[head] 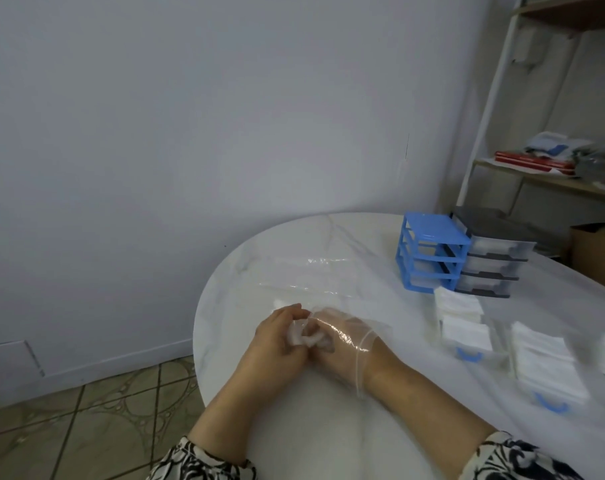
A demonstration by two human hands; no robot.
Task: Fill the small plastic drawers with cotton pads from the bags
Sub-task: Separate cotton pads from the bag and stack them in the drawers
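Right hand (339, 336) is shoved inside a clear plastic bag (294, 275), fingers curled round a clump of cotton pads (303, 336). Left hand (277, 332) pinches the bag's edge right against it. Right of the bag sit pulled-out drawers stacked with pads (543, 355); beyond those, the blue drawer frame (431, 249) and grey drawer unit (495, 258), side by side.
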